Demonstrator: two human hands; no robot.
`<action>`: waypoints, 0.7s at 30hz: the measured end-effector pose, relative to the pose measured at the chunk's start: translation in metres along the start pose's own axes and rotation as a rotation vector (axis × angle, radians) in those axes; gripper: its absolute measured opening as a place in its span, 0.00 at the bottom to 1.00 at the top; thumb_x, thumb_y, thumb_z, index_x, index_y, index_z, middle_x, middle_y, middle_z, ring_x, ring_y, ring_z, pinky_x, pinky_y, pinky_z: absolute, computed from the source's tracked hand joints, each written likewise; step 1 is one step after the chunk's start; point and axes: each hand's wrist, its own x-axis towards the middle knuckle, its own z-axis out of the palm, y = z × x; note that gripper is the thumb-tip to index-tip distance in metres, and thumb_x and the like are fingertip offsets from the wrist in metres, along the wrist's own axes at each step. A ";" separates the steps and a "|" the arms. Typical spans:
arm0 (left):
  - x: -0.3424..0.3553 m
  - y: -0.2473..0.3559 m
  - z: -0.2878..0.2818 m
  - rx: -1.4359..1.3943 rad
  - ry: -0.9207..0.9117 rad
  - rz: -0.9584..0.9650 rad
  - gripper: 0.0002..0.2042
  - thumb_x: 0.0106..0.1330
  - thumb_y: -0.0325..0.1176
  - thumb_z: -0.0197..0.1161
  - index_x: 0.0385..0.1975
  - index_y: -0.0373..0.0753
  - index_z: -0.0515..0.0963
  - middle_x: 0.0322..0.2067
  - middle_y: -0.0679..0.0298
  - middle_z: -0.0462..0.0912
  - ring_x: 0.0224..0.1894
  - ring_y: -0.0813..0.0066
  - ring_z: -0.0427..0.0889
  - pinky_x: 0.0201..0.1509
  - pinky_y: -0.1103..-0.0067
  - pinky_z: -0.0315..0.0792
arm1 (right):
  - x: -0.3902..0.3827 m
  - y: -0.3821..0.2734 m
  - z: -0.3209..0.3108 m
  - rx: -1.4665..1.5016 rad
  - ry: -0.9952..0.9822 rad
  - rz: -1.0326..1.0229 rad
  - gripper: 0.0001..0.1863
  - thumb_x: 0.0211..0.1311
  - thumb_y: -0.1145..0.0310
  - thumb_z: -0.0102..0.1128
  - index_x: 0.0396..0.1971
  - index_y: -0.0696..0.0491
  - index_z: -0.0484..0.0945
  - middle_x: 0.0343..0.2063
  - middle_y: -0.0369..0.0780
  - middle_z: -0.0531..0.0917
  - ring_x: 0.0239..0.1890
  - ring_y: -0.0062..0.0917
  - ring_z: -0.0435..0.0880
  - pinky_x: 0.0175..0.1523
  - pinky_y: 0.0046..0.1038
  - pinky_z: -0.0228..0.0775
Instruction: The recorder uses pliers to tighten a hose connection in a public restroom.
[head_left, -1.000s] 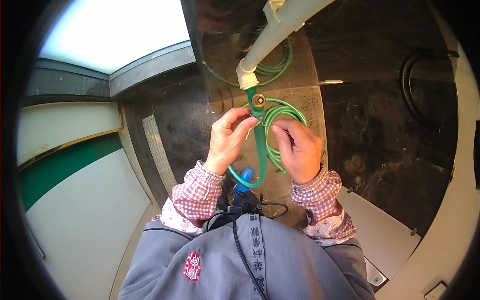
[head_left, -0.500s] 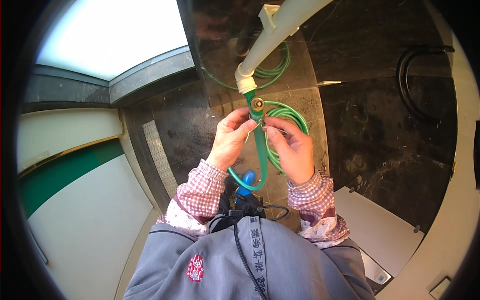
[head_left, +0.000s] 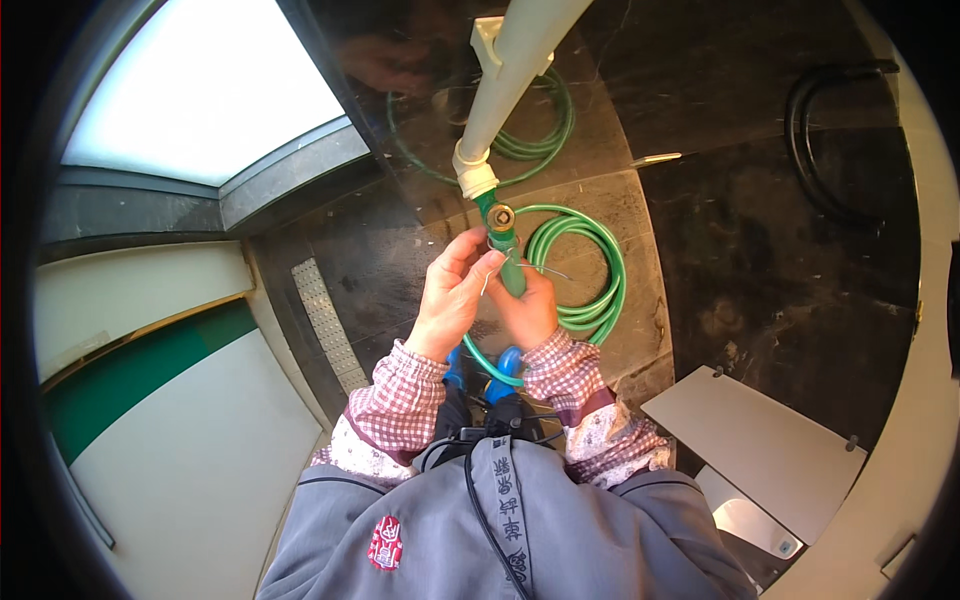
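My left hand [head_left: 450, 300] pinches a thin metal wire [head_left: 545, 270] at the top of a green hose [head_left: 513, 275], just below a green fitting with a brass-coloured round end [head_left: 501, 217]. The fitting joins a white elbow [head_left: 474, 172] at the foot of a long pale pipe [head_left: 515, 70]. My right hand [head_left: 528, 315] is closed round the hose below the wire, its fingertips partly hidden behind hose and left hand. The wire's loose end sticks out to the right; another piece hangs by my left thumb.
A green hose coil [head_left: 600, 262] lies on the tiled floor, another coil [head_left: 540, 140] shows beyond. Black curved tubes [head_left: 800, 130] are at right, a pale board [head_left: 750, 440] at lower right, a bright pane [head_left: 200, 90] at upper left, blue footwear [head_left: 508, 365] below my hands.
My right hand has moved inward and down from the wire onto the hose, beside my left hand. The pipe and fitting sit slightly further left in the view.
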 end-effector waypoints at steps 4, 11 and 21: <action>-0.004 0.014 0.012 0.056 -0.100 -0.048 0.17 0.57 0.24 0.57 0.48 0.32 0.67 0.43 0.59 0.75 0.44 0.77 0.73 0.50 0.80 0.66 | 0.001 0.006 -0.003 0.022 0.004 -0.086 0.10 0.52 0.68 0.58 0.32 0.58 0.76 0.25 0.39 0.80 0.29 0.21 0.78 0.35 0.25 0.69; 0.013 0.008 0.020 0.247 -0.243 -0.175 0.11 0.56 0.27 0.59 0.38 0.31 0.71 0.33 0.60 0.78 0.37 0.78 0.75 0.44 0.81 0.68 | 0.011 -0.006 -0.017 0.120 -0.156 -0.097 0.16 0.47 0.70 0.60 0.38 0.57 0.74 0.33 0.39 0.77 0.38 0.24 0.76 0.43 0.26 0.67; -0.003 -0.008 0.055 0.083 0.262 -0.121 0.08 0.59 0.31 0.58 0.29 0.34 0.68 0.19 0.65 0.73 0.20 0.80 0.72 0.25 0.84 0.68 | -0.042 0.065 -0.021 0.074 -0.150 0.155 0.14 0.46 0.65 0.63 0.34 0.54 0.76 0.24 0.39 0.80 0.29 0.22 0.79 0.35 0.26 0.69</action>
